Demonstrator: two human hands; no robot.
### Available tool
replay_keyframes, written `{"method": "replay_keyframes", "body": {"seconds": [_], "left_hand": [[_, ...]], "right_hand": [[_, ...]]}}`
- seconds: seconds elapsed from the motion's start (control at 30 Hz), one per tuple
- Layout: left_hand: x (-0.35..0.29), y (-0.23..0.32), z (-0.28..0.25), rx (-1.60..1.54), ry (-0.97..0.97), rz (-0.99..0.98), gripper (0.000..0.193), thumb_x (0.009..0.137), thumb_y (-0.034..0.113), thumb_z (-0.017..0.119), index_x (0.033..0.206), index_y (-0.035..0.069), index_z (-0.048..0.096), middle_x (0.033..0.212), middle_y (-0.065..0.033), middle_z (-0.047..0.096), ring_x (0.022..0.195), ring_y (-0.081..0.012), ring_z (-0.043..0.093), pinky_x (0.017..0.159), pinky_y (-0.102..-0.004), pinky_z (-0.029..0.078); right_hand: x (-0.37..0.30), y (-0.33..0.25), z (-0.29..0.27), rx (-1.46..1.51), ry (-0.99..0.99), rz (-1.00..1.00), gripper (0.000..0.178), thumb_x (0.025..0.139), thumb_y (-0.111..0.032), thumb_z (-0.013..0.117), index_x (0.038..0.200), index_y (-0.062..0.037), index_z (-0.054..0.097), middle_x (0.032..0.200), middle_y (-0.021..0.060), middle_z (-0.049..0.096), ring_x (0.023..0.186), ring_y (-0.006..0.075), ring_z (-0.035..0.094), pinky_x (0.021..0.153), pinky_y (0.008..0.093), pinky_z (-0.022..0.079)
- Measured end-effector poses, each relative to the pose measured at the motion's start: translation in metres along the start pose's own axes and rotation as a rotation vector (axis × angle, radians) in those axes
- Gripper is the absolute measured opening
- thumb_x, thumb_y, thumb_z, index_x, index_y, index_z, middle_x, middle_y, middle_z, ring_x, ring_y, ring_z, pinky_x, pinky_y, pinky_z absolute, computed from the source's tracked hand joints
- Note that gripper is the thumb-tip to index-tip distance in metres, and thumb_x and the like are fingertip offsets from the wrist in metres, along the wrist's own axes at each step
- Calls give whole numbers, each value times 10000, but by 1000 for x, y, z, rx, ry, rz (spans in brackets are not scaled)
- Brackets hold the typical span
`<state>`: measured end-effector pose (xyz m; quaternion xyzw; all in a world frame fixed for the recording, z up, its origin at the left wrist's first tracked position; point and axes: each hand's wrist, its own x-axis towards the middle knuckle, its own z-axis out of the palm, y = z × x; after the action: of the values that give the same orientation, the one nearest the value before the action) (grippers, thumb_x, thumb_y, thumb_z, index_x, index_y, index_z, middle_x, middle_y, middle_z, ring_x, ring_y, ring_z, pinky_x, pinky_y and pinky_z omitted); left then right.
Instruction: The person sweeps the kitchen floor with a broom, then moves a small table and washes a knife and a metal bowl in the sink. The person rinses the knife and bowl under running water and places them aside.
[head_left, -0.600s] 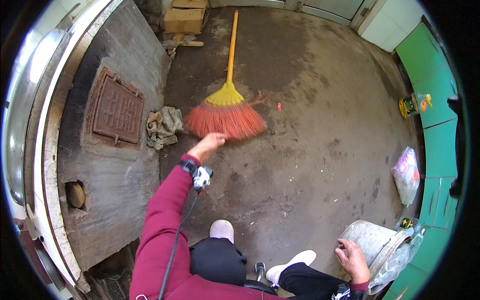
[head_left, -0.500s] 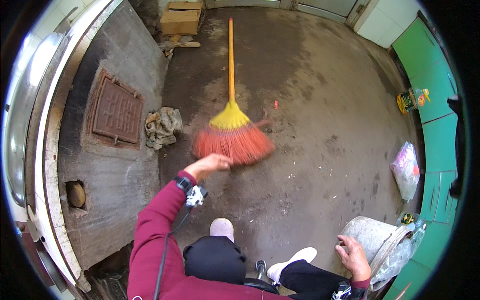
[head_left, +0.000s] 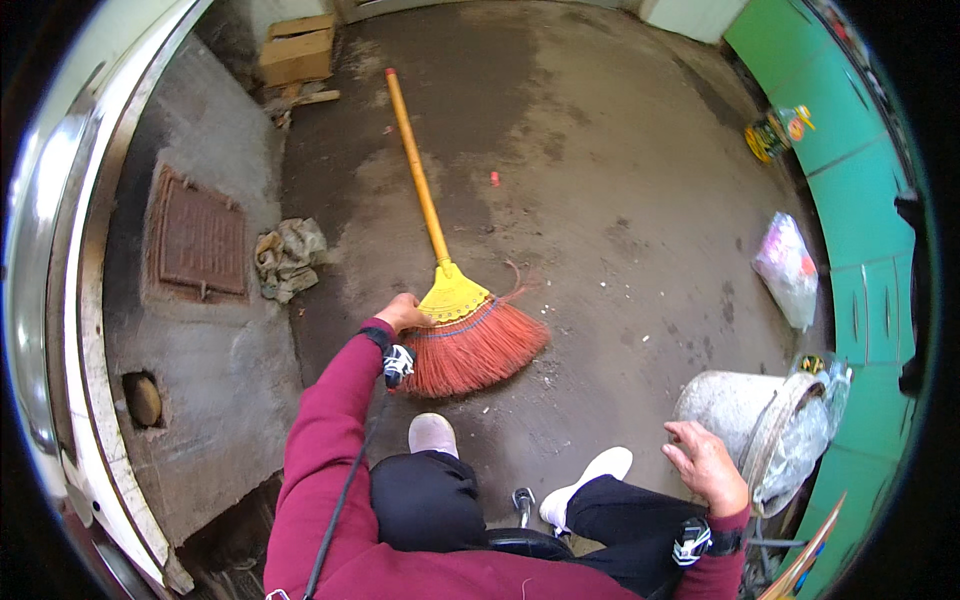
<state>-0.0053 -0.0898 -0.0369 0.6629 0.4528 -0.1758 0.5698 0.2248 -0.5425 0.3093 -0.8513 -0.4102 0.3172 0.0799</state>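
Observation:
A broom [head_left: 456, 292] with a yellow wooden handle, yellow plastic head and red bristles lies along the floor, its handle pointing away and slightly left. At the left edge of the yellow head, my left hand [head_left: 402, 313] is closed, the thumb in front and the other fingers mostly hidden behind. My right hand [head_left: 708, 466] hovers beside a dirty white bucket [head_left: 728, 398], holding nothing, its fingers apart and loosely bent. The bucket is tipped toward the right, and clear plastic [head_left: 795, 450] shows in its mouth.
Green cabinets [head_left: 845, 215] line the right side, with an oil bottle [head_left: 775, 135] and a filled plastic bag [head_left: 787, 270] before them. To the left stands a grey stove block [head_left: 235, 350]; a crumpled cloth [head_left: 288, 260] lies against it. A cardboard box [head_left: 298, 52] sits at the far left.
My left hand has gone from beside the bristles to a grip on the yellow head. The broom is nearer, its handle leaning left. The whole view has shifted.

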Motion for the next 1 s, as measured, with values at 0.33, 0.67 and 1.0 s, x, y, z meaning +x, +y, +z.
{"method": "replay_keyframes", "body": {"seconds": [0.33,0.67,1.0], "left_hand": [[-61,97,14,-567,194,326,339,791,22,705,1099,-89,616,1019,-87,625,920,-183,625,844,-295,498],[-184,168,19,63,532,1016,298,738,27,714,1031,13,662,868,-56,480,832,-195,526,730,-281,453],[-350,264,1,507,608,1460,309,741,-17,700,1041,9,630,912,-114,538,781,-263,577,668,-314,489]], "right_hand": [[-28,14,0,14,70,-108,336,867,-241,639,1132,-40,593,1026,183,622,922,375,613,786,428,505],[-34,17,-7,269,478,-127,191,880,-126,614,1021,3,625,964,166,632,879,297,638,738,366,508],[-115,-30,-130,-607,1308,-356,727,687,-116,780,1351,-155,486,1447,127,380,1356,332,344,1098,464,302]]}}
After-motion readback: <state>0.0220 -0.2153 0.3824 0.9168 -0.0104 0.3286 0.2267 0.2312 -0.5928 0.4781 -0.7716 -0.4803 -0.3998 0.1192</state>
